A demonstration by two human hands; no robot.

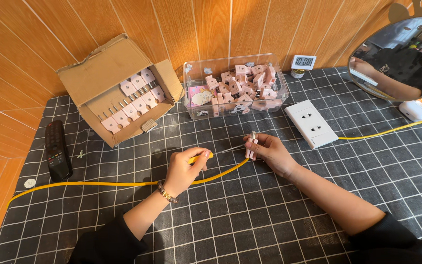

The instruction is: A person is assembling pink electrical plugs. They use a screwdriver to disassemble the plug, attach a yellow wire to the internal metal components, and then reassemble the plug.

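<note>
yellow cable (98, 184) on a black tablecloth (269, 215) with white grid lines; pink plugs (242, 88) in a clear box; brown cardboard box (108, 73).

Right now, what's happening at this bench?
A person sits at a table with a dark checked cloth, working on a yellow cable. The left hand pinches the cable's end, while the right hand holds a pink plug upright just beside it. Behind are a clear bin of pink plugs, a cardboard box with more, and a white socket block.

One head-worn view, steeply down and close over the tabletop (279, 215) (wall beyond)
</note>
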